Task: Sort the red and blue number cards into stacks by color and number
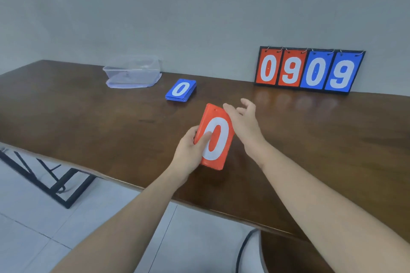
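A stack of red number cards [218,139] with a white 0 on top is held above the table in my left hand [190,150], thumb across the face and fingers curled round its left edge. My right hand [244,117] hovers just right of the stack's top corner, fingers relaxed and holding nothing. A stack of blue cards [180,90] showing a white 0 lies flat on the table further back.
A flip scoreboard [309,70] reading red 0, red 9, blue 0, blue 9 leans against the wall at the back right. A clear plastic container [133,72] stands at the back left. The dark wooden table [88,113] ends near me; a black metal frame [44,179] stands on the tiled floor.
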A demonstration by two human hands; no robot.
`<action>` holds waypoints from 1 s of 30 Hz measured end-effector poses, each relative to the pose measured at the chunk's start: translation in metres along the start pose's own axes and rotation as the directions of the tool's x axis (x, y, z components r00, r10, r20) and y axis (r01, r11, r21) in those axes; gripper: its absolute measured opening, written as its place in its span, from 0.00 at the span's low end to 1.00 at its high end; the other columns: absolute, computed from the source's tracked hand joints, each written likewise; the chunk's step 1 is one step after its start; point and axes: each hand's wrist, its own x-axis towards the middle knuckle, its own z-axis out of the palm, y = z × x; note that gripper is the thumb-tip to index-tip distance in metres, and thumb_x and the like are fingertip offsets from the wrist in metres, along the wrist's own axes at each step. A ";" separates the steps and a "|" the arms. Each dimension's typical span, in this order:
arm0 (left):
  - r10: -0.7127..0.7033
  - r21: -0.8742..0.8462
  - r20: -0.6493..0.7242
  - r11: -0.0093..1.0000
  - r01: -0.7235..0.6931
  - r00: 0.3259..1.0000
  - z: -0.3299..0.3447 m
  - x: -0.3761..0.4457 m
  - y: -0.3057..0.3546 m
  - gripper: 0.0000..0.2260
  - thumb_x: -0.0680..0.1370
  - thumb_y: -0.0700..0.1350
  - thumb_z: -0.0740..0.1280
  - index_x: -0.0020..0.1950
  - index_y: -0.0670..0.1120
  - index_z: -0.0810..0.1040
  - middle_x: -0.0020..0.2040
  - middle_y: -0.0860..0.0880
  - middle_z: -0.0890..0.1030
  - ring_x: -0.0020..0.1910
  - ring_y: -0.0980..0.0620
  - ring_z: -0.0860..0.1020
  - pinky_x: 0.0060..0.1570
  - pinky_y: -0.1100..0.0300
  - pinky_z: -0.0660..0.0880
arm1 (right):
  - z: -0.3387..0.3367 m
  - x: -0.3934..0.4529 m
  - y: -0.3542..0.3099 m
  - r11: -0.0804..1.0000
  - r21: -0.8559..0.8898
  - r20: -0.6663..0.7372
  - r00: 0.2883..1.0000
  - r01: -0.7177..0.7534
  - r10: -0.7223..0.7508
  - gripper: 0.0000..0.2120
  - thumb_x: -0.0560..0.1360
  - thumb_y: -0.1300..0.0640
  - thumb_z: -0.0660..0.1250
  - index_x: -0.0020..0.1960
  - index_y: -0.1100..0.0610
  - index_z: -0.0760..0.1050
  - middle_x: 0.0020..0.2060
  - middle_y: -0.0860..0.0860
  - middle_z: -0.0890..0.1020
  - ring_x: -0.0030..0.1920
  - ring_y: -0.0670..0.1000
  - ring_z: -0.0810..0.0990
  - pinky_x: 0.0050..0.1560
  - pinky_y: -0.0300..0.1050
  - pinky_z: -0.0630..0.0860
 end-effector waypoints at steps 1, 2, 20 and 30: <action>-0.023 -0.069 -0.014 0.997 0.022 1.000 -0.007 0.008 -0.002 0.18 0.80 0.59 0.66 0.66 0.52 0.74 0.57 0.54 0.83 0.51 0.55 0.84 0.53 0.57 0.82 | 0.009 0.000 0.001 0.996 0.034 0.077 0.994 -0.077 0.074 0.27 0.78 0.42 0.67 0.73 0.46 0.62 0.60 0.44 0.75 0.54 0.47 0.79 0.60 0.49 0.78; -0.051 -0.127 -0.021 0.991 0.048 0.998 -0.013 0.017 -0.003 0.18 0.80 0.58 0.66 0.66 0.52 0.74 0.56 0.54 0.83 0.51 0.55 0.84 0.54 0.55 0.82 | 0.017 0.002 0.003 0.990 0.057 0.139 0.983 -0.129 0.120 0.26 0.79 0.44 0.68 0.72 0.47 0.63 0.58 0.44 0.78 0.52 0.47 0.80 0.58 0.49 0.79; -0.117 0.035 -0.218 0.991 0.128 0.969 -0.096 0.225 -0.009 0.08 0.82 0.46 0.63 0.62 0.52 0.75 0.52 0.52 0.78 0.41 0.56 0.79 0.42 0.60 0.77 | 0.088 0.245 -0.001 0.985 0.005 -0.054 0.983 -0.175 0.175 0.22 0.81 0.56 0.66 0.73 0.54 0.67 0.62 0.52 0.79 0.53 0.52 0.80 0.52 0.50 0.78; -0.064 0.129 -0.408 0.983 0.127 0.911 -0.153 0.301 -0.026 0.08 0.81 0.43 0.61 0.59 0.49 0.76 0.50 0.51 0.77 0.39 0.54 0.75 0.38 0.62 0.71 | 0.095 0.281 0.006 0.612 -0.769 -0.139 0.983 -0.182 0.118 0.32 0.78 0.48 0.66 0.78 0.54 0.61 0.77 0.54 0.61 0.75 0.59 0.59 0.71 0.57 0.61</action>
